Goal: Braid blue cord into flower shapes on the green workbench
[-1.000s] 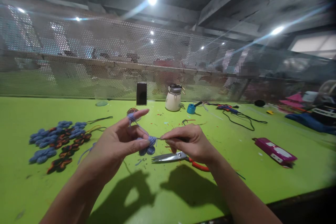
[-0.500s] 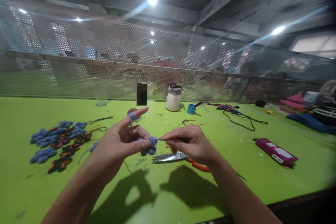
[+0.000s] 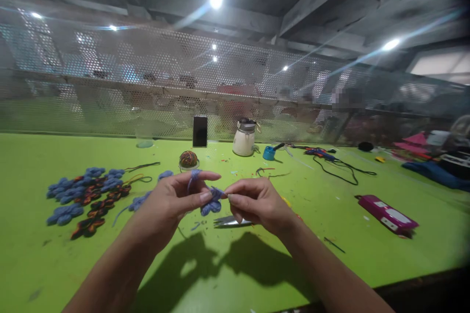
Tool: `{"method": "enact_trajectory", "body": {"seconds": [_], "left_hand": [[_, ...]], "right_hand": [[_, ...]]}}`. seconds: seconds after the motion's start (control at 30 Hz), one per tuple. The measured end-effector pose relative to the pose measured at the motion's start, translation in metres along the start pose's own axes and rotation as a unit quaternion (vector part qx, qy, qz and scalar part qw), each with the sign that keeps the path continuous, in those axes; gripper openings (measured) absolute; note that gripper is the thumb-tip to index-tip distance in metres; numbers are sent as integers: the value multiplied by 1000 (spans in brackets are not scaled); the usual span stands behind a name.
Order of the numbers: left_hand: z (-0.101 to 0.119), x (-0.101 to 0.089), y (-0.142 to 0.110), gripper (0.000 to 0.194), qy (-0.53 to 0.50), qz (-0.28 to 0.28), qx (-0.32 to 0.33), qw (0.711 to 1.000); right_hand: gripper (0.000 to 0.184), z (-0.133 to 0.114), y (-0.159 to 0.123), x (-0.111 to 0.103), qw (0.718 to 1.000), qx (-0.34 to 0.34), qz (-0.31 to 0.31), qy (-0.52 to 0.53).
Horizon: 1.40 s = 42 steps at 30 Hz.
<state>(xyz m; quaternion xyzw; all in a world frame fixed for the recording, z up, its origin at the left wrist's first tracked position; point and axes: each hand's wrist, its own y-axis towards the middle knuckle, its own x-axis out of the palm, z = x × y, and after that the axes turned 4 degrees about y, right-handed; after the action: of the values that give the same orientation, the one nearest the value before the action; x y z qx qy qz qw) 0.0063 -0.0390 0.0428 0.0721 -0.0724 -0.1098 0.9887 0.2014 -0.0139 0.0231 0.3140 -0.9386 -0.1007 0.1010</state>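
Blue yarn crochet work [image 3: 211, 203], a small petalled piece, is pinched between the thumb and fingers of my left hand [image 3: 176, 200]. Yarn of the same blue [image 3: 194, 176] wraps round that hand's raised index finger. My right hand [image 3: 257, 200] is closed in a pinch, its fingertips at the right edge of the piece. It grips a thin crochet hook, nearly all hidden by the fingers; a yellow bit [image 3: 285, 201] shows behind the hand. Below lie scissors [image 3: 231, 222], their handles mostly covered by my right hand.
Blue crocheted flowers [image 3: 64, 214] and dark orange-black ones [image 3: 88, 227] lie left. Behind my hands are a multicoloured yarn ball [image 3: 188, 158], a phone [image 3: 200, 131], a pale jug [image 3: 243, 142] and a blue pot [image 3: 269, 153]. Rightward are a corded tool [image 3: 320, 154] and a magenta box [image 3: 387, 212].
My right fingertips have moved in against the blue piece, and the hook shaft between them no longer shows. My left index finger has lowered and points more rightward, uncovering the yarn ball.
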Motion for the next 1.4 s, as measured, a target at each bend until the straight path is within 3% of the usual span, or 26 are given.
{"method": "enact_trajectory", "body": {"seconds": [0.17, 0.3, 0.57, 0.87, 1.0, 1.1, 1.2, 1.3, 1.4], "left_hand": [[0, 3, -1, 35, 22, -8, 28, 999], [-3, 4, -2, 47, 20, -19, 54, 998], [-3, 4, 1, 62, 23, -13, 44, 999], [-2, 12, 2, 57, 62, 48, 21, 997], [-3, 10, 4, 55, 114, 33, 27, 993], [-7, 8, 6, 51, 209, 21, 57, 976], [-13, 12, 7, 47, 287, 54, 97, 951], [-18, 18, 8, 42, 315, 103, 125, 935], [-19, 20, 9, 43, 240, 130, 119, 955]], "right_hand": [[28, 1, 2, 8, 998, 22, 42, 38], [39, -1, 2, 11, 999, 4, 37, 37], [37, -1, 2, 10, 999, 18, 49, 4], [33, -5, 4, 9, 997, 22, 57, -55], [29, -5, 5, 7, 996, 27, 37, -81], [27, -3, 8, 5, 992, 68, 51, -92], [29, 4, 11, 5, 987, 110, 94, -63], [35, 14, 14, 9, 986, 103, 129, 20], [36, 21, 14, 17, 983, 62, 134, 113]]}}
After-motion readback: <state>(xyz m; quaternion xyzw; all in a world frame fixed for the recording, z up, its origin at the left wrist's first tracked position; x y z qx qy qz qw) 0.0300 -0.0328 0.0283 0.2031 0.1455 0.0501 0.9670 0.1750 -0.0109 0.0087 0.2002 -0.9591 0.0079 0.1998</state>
